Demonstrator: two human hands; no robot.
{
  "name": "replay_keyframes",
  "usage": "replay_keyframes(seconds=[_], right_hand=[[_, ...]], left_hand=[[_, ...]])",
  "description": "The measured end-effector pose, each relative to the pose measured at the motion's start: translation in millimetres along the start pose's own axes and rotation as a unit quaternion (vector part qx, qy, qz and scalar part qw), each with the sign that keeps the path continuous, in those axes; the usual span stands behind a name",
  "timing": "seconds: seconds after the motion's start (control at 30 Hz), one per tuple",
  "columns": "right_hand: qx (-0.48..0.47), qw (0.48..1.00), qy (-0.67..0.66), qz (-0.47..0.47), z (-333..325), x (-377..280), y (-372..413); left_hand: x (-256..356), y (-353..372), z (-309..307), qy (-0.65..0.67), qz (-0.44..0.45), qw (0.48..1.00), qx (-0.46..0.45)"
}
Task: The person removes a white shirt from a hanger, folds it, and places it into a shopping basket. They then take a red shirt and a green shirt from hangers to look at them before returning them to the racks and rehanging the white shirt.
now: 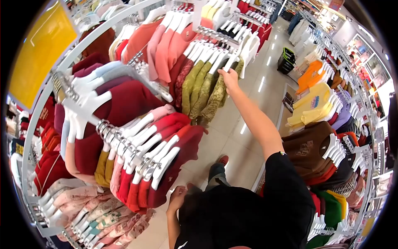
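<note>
My right hand [229, 79] reaches forward to the rack, its fingers closed at the shoulder of a green patterned top [217, 96] on a white hanger [234, 58]. Several other olive-green tops [191, 85] hang close beside it. My left hand [177, 198] hangs low by my body, its fingers loosely curled, and nothing shows in it. Nearest to that hand are dark red and red tops [176, 164] on white hangers, hung from a metal rail; the hand looks apart from them.
A white curved rack frame [31, 145] carries many garments on my left. Coral tops [163, 45] hang farther back. A tiled aisle [248, 103] runs forward to a black basket [285, 61]. Along the right stand more racks with a yellow top [309, 103] and a brown top [306, 147].
</note>
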State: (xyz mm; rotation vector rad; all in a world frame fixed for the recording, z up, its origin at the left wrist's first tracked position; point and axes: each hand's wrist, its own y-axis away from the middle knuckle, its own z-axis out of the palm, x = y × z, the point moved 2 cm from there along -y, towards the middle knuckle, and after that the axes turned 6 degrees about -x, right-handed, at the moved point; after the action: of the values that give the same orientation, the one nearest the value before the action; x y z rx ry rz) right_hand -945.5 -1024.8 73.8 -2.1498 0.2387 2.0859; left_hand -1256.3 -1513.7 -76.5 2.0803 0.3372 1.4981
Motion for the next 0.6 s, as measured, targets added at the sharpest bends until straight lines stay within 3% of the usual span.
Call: replay_keyframes(seconds=[0.1, 0.2, 0.33, 0.43, 0.6], right_hand=[[-0.002, 0.997, -0.043, -0.058, -26, -20, -6], [-0.007, 0.993, -0.103, -0.051, -60, -46, 10], [-0.017, 0.989, -0.145, -0.017, -119, -59, 32], [-0.037, 0.990, -0.133, -0.023, -175, -53, 44], [-0.039, 0.997, -0.057, -0.034, -259, -36, 72]], left_hand=[[28, -19, 21, -0.005, 0.038, 0.997, -0.067], [73, -47, 48, -0.006, 0.114, 0.984, -0.139], [191, -68, 78, 0.001, 0.150, 0.964, -0.221], [280, -92, 102, -0.041, 0.228, 0.947, -0.221], [402, -164, 160, 0.042, 0.281, 0.944, -0.168]])
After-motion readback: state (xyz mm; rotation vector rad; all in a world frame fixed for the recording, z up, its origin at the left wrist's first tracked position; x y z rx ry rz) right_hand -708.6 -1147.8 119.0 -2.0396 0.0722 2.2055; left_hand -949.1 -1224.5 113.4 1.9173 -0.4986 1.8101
